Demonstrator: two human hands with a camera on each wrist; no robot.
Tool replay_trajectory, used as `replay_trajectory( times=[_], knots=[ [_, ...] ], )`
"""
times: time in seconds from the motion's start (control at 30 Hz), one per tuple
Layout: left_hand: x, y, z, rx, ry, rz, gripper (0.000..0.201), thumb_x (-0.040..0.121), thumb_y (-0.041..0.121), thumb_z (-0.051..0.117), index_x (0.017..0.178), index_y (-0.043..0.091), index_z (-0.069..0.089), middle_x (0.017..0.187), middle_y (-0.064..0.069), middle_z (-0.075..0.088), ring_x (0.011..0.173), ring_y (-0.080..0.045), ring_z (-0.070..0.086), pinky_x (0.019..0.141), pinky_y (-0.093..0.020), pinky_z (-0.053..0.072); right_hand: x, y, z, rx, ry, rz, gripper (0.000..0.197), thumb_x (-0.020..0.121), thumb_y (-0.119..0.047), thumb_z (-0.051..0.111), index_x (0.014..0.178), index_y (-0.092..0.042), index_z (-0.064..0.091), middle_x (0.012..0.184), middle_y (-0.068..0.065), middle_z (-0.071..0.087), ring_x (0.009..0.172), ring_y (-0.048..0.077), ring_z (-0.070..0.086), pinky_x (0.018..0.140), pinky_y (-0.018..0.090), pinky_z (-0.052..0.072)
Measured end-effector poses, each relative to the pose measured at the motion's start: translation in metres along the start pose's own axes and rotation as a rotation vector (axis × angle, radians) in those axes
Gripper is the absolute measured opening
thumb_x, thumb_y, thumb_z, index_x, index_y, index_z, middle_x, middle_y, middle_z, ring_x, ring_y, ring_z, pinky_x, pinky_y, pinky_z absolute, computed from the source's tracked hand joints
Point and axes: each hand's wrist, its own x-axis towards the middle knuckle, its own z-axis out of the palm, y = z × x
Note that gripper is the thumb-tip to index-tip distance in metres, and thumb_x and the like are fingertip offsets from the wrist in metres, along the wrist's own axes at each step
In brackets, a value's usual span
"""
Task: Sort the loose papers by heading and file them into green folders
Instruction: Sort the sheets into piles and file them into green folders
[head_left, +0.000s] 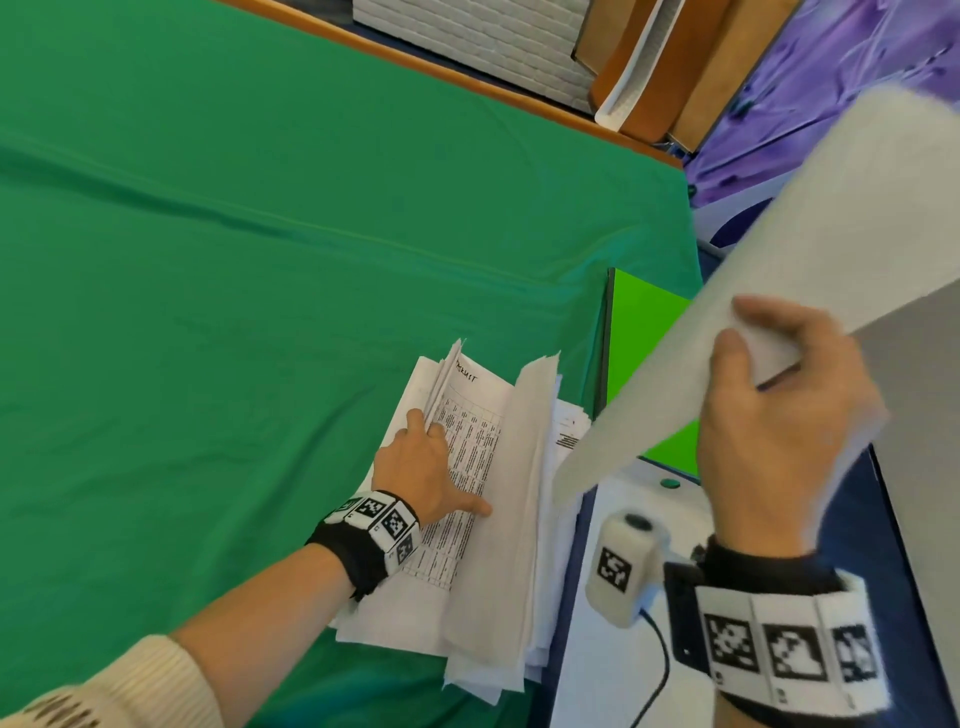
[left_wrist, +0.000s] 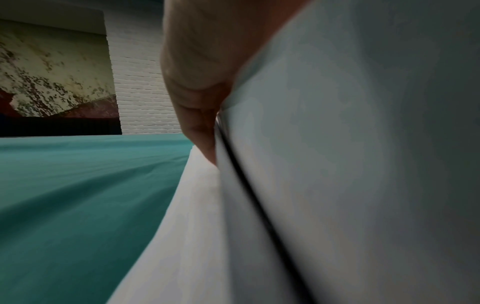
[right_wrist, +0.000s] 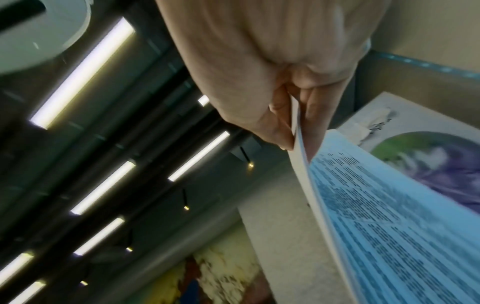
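L hand (head_left: 431, 467) on paper stack (head_left: 493, 571), rt edge of table (head_left: 260, 260): fingers straight, slipped among sheets, thumb flat on printed pg. Green folder (head_left: 639, 338) just beyond, nothing visibly filed (partly hidden). R hand (head_left: 774, 415) pinches one sheet (head_left: 810, 223) aloft. Judged early; most of stack unsorted.

- Green tablecloth (head_left: 260, 260), creased, covering tabletop.
- White brick wall (head_left: 467, 41) beyond table.
- Wooden boards (head_left: 701, 67) beside wall.
- White marker-tagged device (head_left: 621, 566), black cable attached.
- Ceiling strip lights (right_wrist: 83, 72).
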Motion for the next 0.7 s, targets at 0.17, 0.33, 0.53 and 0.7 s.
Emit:
replay_trajectory(
  times=[0.17,0.33,0.53,0.7],
  knots=[
    [-0.002,0.004,0.001,-0.01,0.017,-0.008,0.124,0.04,0.094,0.062,0.131,0.012,0.04,0.125,-0.004,0.036,0.1,-0.018,0.052,0.076,-0.034,0.051,0.018,-0.036,0.014,0.099,-0.082,-0.133,0.024,0.086,-0.012,0.06,0.109,-0.014,0.068,0.105,0.0,0.066,0.091,0.011,0.058,0.085,0.017,0.045],
    [-0.005,0.007,0.002,-0.035,0.04,-0.012,0.122,0.039,0.094,0.063,0.126,0.011,0.042,0.12,-0.002,0.036,0.1,-0.018,0.05,0.076,-0.035,0.049,0.01,-0.029,0.058,-0.177,-0.347,-0.138,0.028,0.084,-0.005,0.057,0.109,-0.013,0.067,0.108,0.006,0.066,0.1,0.023,0.059,0.088,0.026,0.037],
    [-0.002,0.006,0.007,-0.067,0.046,0.014,0.117,0.037,0.093,0.064,0.12,0.013,0.044,0.114,0.001,0.035,0.096,-0.017,0.048,0.078,-0.036,0.052,0.0,-0.033,0.093,-0.342,-0.605,-0.125,0.031,0.082,0.001,0.053,0.11,-0.007,0.065,0.115,0.012,0.062,0.104,0.033,0.058,0.086,0.037,0.043],
    [0.001,-0.001,0.006,-0.102,0.03,0.092,0.106,0.042,0.087,0.069,0.115,0.014,0.045,0.112,0.002,0.036,0.087,-0.016,0.05,0.071,-0.036,0.052,-0.013,-0.047,0.122,-0.446,-0.812,-0.163,0.008,0.09,0.0,0.052,0.085,-0.006,0.055,0.103,0.015,0.058,0.078,0.029,0.052,0.067,0.031,0.039]
  ],
)
